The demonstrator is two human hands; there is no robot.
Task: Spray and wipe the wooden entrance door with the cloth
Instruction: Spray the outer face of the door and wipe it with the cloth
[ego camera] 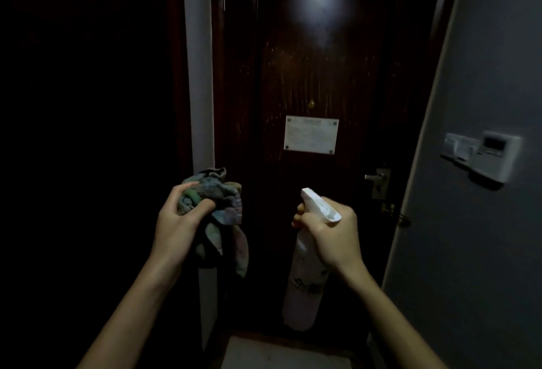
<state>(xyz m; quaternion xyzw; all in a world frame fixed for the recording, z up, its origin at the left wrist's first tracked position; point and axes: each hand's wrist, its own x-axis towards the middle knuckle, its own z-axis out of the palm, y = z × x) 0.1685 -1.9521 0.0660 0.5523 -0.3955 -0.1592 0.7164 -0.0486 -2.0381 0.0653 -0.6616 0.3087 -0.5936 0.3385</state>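
A dark wooden entrance door (316,69) fills the middle of the view, with fine droplets and streaks shining on its upper panel. My left hand (179,216) grips a bunched, faded multicoloured cloth (223,210), whose loose end hangs down below the fist, just left of the door. My right hand (331,230) holds a pale spray bottle (302,283) by its neck, fingers curled at the trigger. Its white nozzle (315,201) points up and left toward the door. Both hands are held short of the door surface.
A white paper notice (311,134) is fixed at the door's middle, under a small brass peephole (311,103). A metal lever handle (377,177) and latch sit at the door's right edge. A white wall panel (484,157) hangs on the grey right wall. The left side is dark.
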